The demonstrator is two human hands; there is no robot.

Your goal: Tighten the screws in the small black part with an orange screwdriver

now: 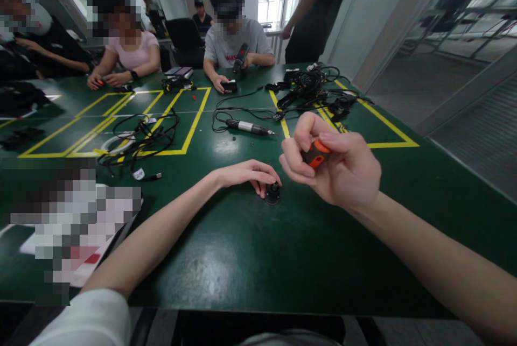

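My left hand [254, 175] reaches down to the table, its fingers closed around a small black round part [273, 191] with a wider disc-like base. The part stands upright on the green tabletop, and the fingers hide some of it. Raised to the right of it, my right hand [333, 166] is closed on a stubby orange-and-black object [317, 153]. Only its end with a small hole shows; the palm and fingers cover the rest. Beyond both hands lies a silver-and-black electric screwdriver [251, 127] with its cord, and a few tiny bits lie beside it.
Tangled black cables [141, 139] lie at left, and another heap of cables [305, 87] at the back right. Yellow tape [197, 120] marks areas on the green table [226, 260]. Across it, a person in grey [238, 39] holds a black tool. A partly blurred flat item [117, 222] lies front left.
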